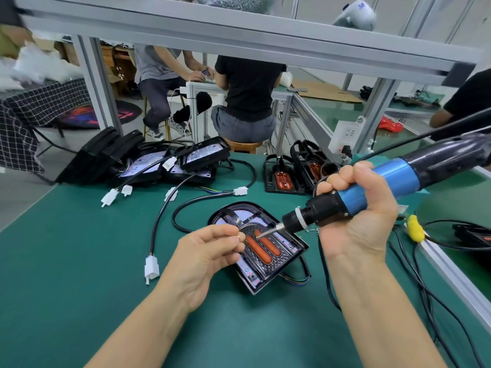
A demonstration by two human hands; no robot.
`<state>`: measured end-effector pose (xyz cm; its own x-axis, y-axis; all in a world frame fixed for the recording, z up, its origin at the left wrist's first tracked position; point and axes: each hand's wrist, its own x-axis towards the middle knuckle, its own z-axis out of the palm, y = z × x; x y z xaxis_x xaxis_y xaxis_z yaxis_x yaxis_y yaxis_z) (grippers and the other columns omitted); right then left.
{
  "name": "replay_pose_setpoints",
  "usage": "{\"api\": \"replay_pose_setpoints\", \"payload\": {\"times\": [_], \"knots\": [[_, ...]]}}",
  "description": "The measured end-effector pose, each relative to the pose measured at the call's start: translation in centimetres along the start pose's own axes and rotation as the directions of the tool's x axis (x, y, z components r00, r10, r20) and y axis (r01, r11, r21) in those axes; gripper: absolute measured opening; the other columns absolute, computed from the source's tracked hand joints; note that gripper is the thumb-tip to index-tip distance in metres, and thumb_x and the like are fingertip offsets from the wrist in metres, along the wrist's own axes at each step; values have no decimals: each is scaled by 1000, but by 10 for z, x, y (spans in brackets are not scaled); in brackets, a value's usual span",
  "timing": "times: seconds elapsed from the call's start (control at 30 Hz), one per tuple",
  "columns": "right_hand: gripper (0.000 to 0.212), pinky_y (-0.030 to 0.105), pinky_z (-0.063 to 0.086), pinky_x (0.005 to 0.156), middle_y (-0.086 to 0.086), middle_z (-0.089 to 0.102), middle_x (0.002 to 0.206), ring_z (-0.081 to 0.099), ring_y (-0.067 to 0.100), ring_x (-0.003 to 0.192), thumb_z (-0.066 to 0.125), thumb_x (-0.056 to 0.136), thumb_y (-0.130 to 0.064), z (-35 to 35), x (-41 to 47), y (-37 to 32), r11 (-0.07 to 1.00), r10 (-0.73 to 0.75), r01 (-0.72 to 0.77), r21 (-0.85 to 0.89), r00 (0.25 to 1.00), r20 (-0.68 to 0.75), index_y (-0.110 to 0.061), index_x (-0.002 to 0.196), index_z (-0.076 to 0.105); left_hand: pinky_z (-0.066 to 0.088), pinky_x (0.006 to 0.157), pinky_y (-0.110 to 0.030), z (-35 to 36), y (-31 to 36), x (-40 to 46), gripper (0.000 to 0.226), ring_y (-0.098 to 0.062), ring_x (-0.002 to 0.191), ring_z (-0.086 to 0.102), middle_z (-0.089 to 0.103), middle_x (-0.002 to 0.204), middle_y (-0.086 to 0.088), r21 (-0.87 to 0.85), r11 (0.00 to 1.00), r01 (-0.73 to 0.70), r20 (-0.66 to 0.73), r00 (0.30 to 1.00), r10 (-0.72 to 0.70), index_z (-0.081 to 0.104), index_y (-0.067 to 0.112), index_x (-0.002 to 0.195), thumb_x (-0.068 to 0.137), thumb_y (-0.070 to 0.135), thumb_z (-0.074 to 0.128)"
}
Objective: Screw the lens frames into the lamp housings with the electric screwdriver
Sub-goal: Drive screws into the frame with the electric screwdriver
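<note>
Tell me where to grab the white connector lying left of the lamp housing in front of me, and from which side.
Take the white connector by its blocky plastic body, across the two long flat faces, coming from above. It lies flat on the green mat with its black cable leaving the far end, so a pinch from overhead probably clears the cable and avoids pulling on the wires.

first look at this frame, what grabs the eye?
The blue-and-black electric screwdriver, gripped in the right hand at centre right, its bit angled down toward the left hand, whose fingertips are pinched near the tip. Under both, on the green mat, lies a black lamp housing with two orange strips. Behind it, at the mat's far edge, more black housings are piled with their cables.
</note>
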<state>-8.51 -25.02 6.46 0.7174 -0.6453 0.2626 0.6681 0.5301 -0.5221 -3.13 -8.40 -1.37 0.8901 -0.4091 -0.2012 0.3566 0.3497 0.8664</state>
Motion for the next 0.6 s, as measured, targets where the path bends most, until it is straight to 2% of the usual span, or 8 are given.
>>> {"api": "replay_pose_setpoints", "payload": {"times": [0.1,0.43,0.6], "knots": [[15,20,44,52,-5,45,59,44,7,50,55,70,-6,9,-3,3,1000,-8,8,13,1000,16,-18,74,46,55,54,-21,1,-1,-5,11,-15,59,67,72,75,-13,-36,999,32,24,999,-31,75,10,64,59,2,69],[16,20,43,54,-6,46,57,45,7,49,54,70,-6,13,-9,10,999,2,2,-50,998,63,-18,74,43,55,52,-21,5,-1,-14,10,-16,58,66,71,73,-14,-89,993,75,56,996,-70,75,8,66,59,3,69],[15,20,44,55,-6,47,56,45,7,50,54,71,-6,13,-11,10,998,2,3,-65,997,78,-18,72,45,55,51,-21,6,-2,-15,18,-16,56,66,70,72,-15,-107,991,78,36,997,-75,69,1,79,61,1,67]]}}
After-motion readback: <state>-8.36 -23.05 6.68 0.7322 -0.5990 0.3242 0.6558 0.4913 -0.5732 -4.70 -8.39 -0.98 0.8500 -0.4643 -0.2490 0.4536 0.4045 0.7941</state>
